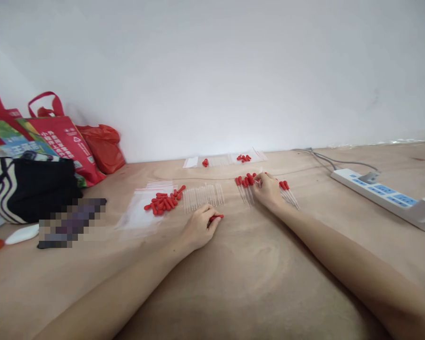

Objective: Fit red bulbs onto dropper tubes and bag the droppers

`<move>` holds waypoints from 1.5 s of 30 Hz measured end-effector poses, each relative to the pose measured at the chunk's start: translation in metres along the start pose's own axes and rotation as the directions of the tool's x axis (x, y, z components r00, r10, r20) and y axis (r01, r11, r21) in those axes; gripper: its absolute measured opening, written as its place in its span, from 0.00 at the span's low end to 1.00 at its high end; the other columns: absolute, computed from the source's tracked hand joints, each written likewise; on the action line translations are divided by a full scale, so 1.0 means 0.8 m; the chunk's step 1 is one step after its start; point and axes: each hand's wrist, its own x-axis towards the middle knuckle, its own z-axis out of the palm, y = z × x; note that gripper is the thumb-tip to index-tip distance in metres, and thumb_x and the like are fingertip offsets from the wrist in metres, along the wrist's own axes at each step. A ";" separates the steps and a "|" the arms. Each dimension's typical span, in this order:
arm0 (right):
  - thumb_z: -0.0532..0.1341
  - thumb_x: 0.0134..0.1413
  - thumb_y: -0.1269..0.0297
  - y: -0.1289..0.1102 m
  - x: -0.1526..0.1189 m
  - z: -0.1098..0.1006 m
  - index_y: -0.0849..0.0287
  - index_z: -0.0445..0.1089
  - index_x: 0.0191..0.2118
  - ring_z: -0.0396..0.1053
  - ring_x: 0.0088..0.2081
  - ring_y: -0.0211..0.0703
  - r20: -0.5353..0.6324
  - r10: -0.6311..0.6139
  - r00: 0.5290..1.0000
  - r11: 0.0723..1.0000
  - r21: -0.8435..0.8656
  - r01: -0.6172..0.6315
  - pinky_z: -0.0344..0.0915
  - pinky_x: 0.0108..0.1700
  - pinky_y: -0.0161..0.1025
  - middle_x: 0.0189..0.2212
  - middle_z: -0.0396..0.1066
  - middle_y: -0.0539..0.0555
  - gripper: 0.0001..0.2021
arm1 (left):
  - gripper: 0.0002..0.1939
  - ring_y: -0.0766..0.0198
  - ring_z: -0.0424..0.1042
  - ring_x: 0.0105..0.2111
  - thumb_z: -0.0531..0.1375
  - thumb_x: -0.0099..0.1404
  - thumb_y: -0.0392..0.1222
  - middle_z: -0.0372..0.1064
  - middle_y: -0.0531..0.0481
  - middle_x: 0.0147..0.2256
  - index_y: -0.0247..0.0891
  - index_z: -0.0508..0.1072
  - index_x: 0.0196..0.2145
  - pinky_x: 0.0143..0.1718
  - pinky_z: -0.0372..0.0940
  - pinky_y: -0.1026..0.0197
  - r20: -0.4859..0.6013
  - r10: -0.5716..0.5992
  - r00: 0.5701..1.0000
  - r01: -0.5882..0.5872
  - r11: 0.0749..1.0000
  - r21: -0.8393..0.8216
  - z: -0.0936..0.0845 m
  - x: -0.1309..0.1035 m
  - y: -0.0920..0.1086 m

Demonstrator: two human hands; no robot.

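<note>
Left hand [201,227] pinching a red cap [216,217], right hand [267,190] nearly closed at the red-topped sticks [246,189], its hold unclear, clear tubes [203,197] left of them.

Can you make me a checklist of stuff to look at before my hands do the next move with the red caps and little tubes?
1. Left hand has a red cap: ok.
2. Right hand is by the capped tubes: ok.
3. Right hand grips something: cannot tell, the fingers hide it.
4. Bare tubes lie side by side: ok.
5. Loose caps are lined up: not ok, they're in a messy heap.
6. Power strip is apart from both hands: ok.
</note>
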 end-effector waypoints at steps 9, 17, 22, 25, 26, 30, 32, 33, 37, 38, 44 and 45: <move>0.50 0.46 0.71 -0.004 -0.005 0.011 0.62 0.66 0.35 0.64 0.38 0.44 0.109 0.023 0.994 0.999 -0.045 -0.018 0.57 0.39 0.37 0.34 0.67 0.57 0.11 | 0.07 0.64 0.66 0.31 0.51 0.60 0.35 0.65 0.48 0.30 0.36 0.69 0.30 0.33 0.62 0.61 -0.002 -0.003 1.000 0.003 1.000 0.001 0.001 -0.001 -0.001; 0.48 0.49 0.71 -0.006 -0.012 0.000 0.62 0.66 0.37 0.65 0.37 0.43 0.038 -0.042 0.998 0.995 0.093 0.038 0.59 0.41 0.37 0.35 0.68 0.58 0.12 | 0.07 0.63 0.66 0.32 0.51 0.61 0.36 0.66 0.48 0.31 0.36 0.68 0.31 0.34 0.62 0.61 -0.011 -0.015 1.000 0.015 1.000 0.026 -0.001 -0.001 0.001; 0.46 0.53 0.71 -0.011 -0.045 -0.017 0.60 0.61 0.41 0.66 0.35 0.41 0.100 -0.174 0.980 0.952 0.273 0.141 0.60 0.39 0.38 0.34 0.69 0.56 0.12 | 0.06 0.63 0.68 0.33 0.49 0.62 0.36 0.67 0.49 0.31 0.37 0.64 0.34 0.35 0.62 0.61 -0.052 -0.070 0.996 0.070 0.997 0.015 -0.002 -0.002 0.002; 0.46 0.53 0.71 -0.020 -0.068 -0.022 0.61 0.56 0.48 0.66 0.34 0.41 0.118 -0.293 0.949 0.907 0.349 0.237 0.61 0.38 0.38 0.33 0.69 0.56 0.16 | 0.06 0.63 0.68 0.33 0.48 0.63 0.36 0.68 0.49 0.32 0.37 0.64 0.35 0.35 0.62 0.61 -0.057 -0.077 0.995 0.076 0.997 -0.013 -0.001 -0.002 -0.001; 0.46 0.53 0.72 -0.023 -0.073 -0.023 0.61 0.55 0.49 0.66 0.34 0.40 0.125 -0.352 0.928 0.886 0.365 0.286 0.61 0.38 0.38 0.33 0.68 0.56 0.17 | 0.07 0.62 0.68 0.34 0.48 0.63 0.36 0.68 0.49 0.33 0.38 0.64 0.36 0.36 0.62 0.60 -0.057 -0.074 0.996 0.072 0.997 -0.023 -0.001 -0.001 -0.002; 0.46 0.54 0.72 -0.034 -0.082 -0.024 0.57 0.61 0.47 0.66 0.37 0.40 0.195 -0.528 0.827 0.819 0.375 0.435 0.62 0.38 0.38 0.36 0.68 0.55 0.16 | 0.09 0.62 0.68 0.37 0.48 0.63 0.37 0.69 0.48 0.36 0.38 0.66 0.38 0.39 0.62 0.59 -0.069 -0.054 0.996 0.050 0.998 -0.049 0.001 0.000 -0.005; 0.46 0.55 0.71 -0.037 -0.082 -0.023 0.57 0.63 0.46 0.66 0.36 0.40 0.217 -0.538 0.815 0.820 0.361 0.445 0.61 0.38 0.39 0.35 0.69 0.55 0.15 | 0.09 0.62 0.68 0.37 0.49 0.63 0.37 0.70 0.49 0.36 0.39 0.67 0.38 0.38 0.62 0.60 -0.069 -0.046 0.997 0.042 0.998 -0.046 0.001 0.001 -0.006; 0.46 0.55 0.70 -0.038 -0.081 -0.023 0.58 0.63 0.45 0.66 0.36 0.40 0.223 -0.534 0.815 0.824 0.353 0.443 0.61 0.38 0.39 0.34 0.69 0.55 0.14 | 0.08 0.62 0.68 0.36 0.49 0.63 0.37 0.70 0.50 0.35 0.39 0.67 0.37 0.38 0.62 0.60 -0.066 -0.042 0.997 0.039 0.998 -0.042 0.001 0.001 -0.005; 0.46 0.56 0.68 -0.039 -0.080 -0.021 0.59 0.64 0.43 0.66 0.36 0.40 0.244 -0.542 0.804 0.824 0.345 0.450 0.59 0.38 0.38 0.33 0.69 0.55 0.13 | 0.08 0.63 0.68 0.35 0.50 0.63 0.36 0.70 0.50 0.34 0.39 0.67 0.36 0.38 0.62 0.60 -0.061 -0.031 0.998 0.028 0.999 -0.040 -0.001 0.002 -0.002; 0.46 0.56 0.68 -0.039 -0.080 -0.022 0.59 0.65 0.43 0.65 0.35 0.40 0.249 -0.547 0.800 0.821 0.345 0.454 0.59 0.38 0.38 0.33 0.69 0.55 0.13 | 0.08 0.63 0.68 0.35 0.50 0.62 0.36 0.70 0.50 0.34 0.39 0.67 0.36 0.38 0.62 0.60 -0.065 -0.030 0.997 0.027 0.999 -0.041 -0.001 0.002 -0.002; 0.47 0.56 0.68 -0.037 -0.080 -0.023 0.58 0.66 0.43 0.65 0.30 0.37 0.267 -0.559 0.785 0.814 0.357 0.458 0.56 0.37 0.38 0.30 0.70 0.53 0.14 | 0.08 0.64 0.68 0.35 0.51 0.62 0.35 0.70 0.50 0.33 0.38 0.68 0.35 0.37 0.62 0.61 -0.093 0.047 0.995 -0.054 0.996 -0.072 -0.003 0.002 0.001; 0.47 0.56 0.68 -0.036 -0.079 -0.023 0.58 0.66 0.43 0.64 0.30 0.37 0.273 -0.559 0.783 0.816 0.353 0.459 0.55 0.37 0.37 0.30 0.70 0.53 0.14 | 0.08 0.64 0.68 0.34 0.51 0.62 0.36 0.70 0.50 0.32 0.38 0.69 0.35 0.37 0.62 0.62 -0.096 0.066 0.993 -0.074 0.994 -0.076 -0.003 0.001 0.001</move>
